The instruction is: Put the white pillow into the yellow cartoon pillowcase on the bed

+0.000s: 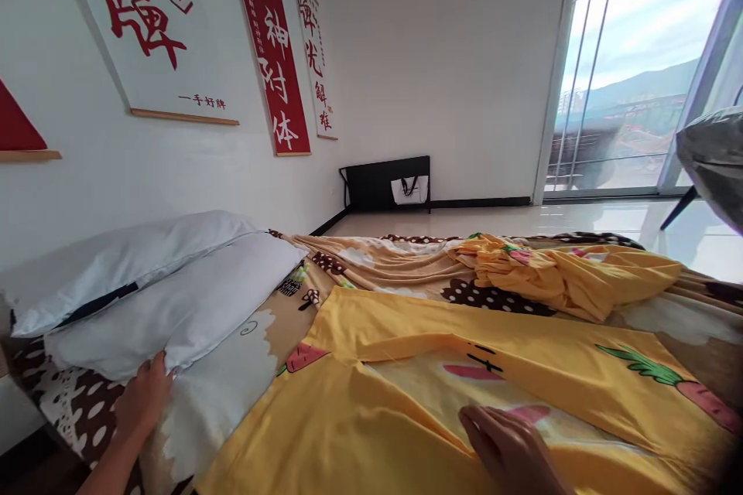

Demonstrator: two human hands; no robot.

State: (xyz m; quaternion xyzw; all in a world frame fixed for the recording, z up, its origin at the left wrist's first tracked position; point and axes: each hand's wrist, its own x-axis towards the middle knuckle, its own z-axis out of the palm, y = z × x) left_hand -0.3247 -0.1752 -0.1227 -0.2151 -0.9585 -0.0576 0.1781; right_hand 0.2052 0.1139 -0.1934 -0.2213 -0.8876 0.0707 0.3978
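A bed fills the foreground, covered by a yellow duvet cover [406, 387] printed with carrots and a brown-and-cream patterned sheet [371, 263]. Two white pillows [168, 294] lie stacked at the left, by the wall. My left hand [142, 398] rests against the near corner of the lower pillow, fingers curled at its edge. My right hand [511, 448] lies flat, palm down, on the yellow cover near the bottom of the view. A bunched-up yellow heap of the cover [557, 271] sits at the far right of the bed.
Red-and-white calligraphy scrolls [270, 46] hang on the left wall. A black rack with a white bag [409, 187] stands in the far corner. A glass sliding door [632, 77] is at the right, with a dark chair [713, 155] before it on glossy tile floor.
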